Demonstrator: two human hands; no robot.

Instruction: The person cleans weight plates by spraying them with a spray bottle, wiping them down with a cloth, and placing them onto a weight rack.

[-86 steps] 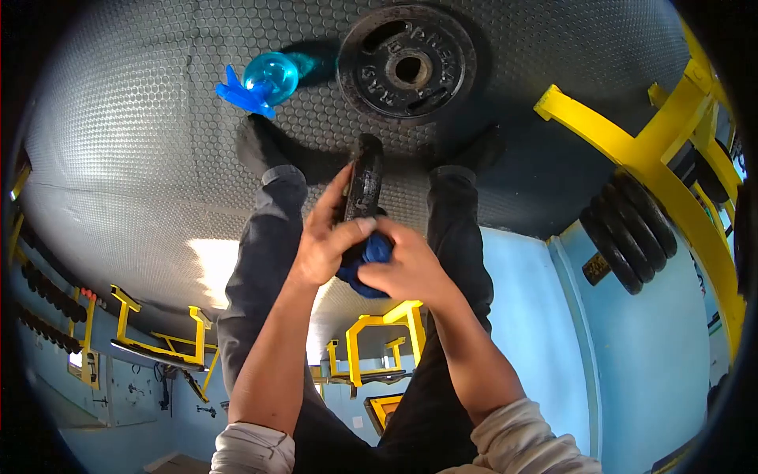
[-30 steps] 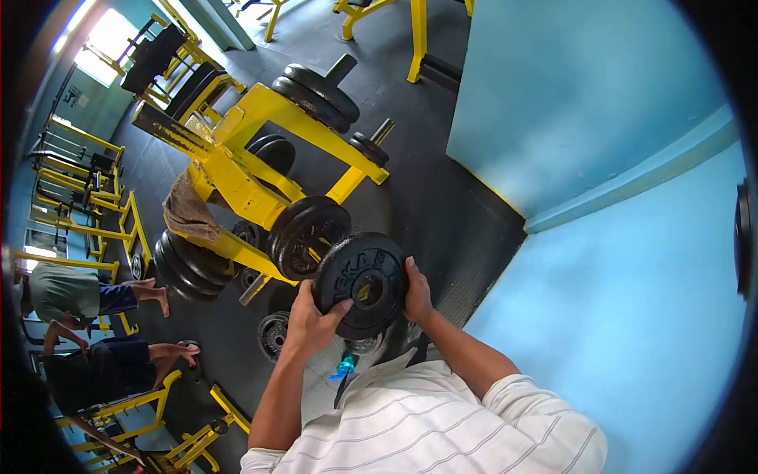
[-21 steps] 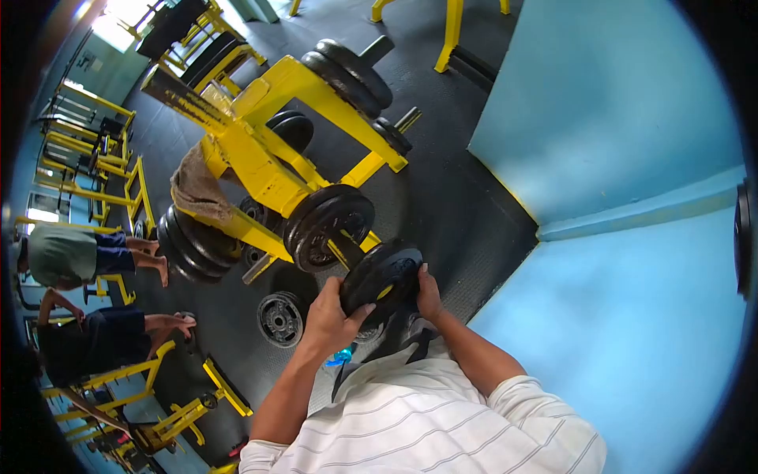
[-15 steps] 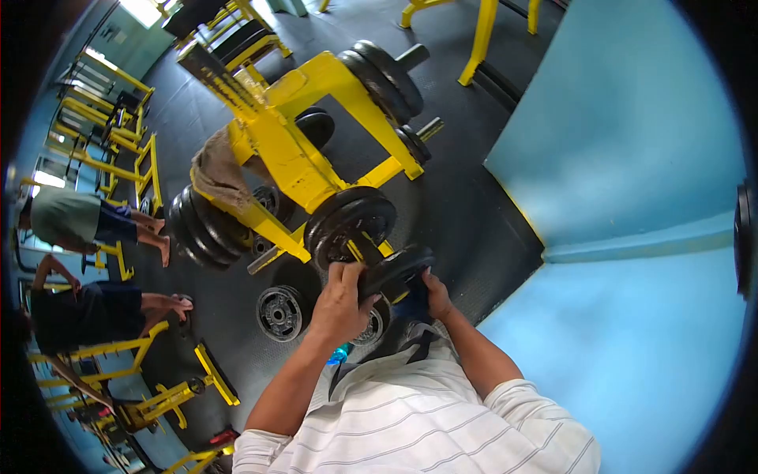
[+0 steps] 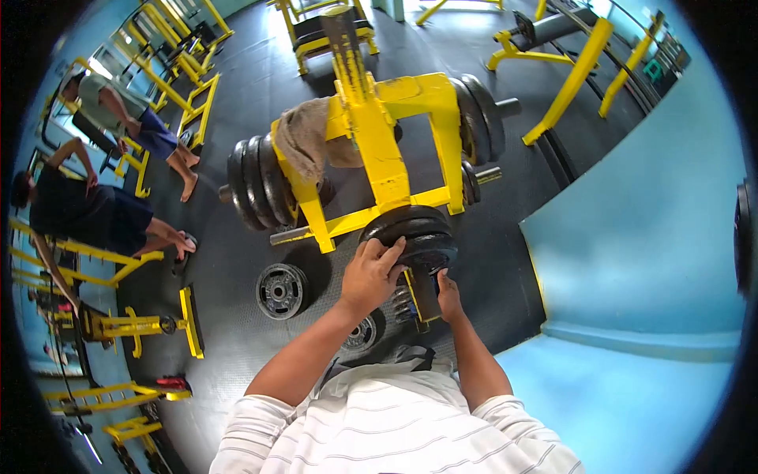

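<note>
Fingers of the left hand [image 5: 369, 278] curl over the left rim of the outer black plate [image 5: 430, 247]; the right hand [image 5: 449, 299] is at its lower right edge, its grip unclear. That plate lies just ahead of both hands, its rim nearest the left. Between them, the dark peg [image 5: 423, 294] points its long axis from the yellow rack [image 5: 384, 150] toward the body. Markings on the plate and on the rack's upright [image 5: 345, 51] are illegible. Beyond, two people [image 5: 95, 205] [image 5: 118, 107] are well apart.
</note>
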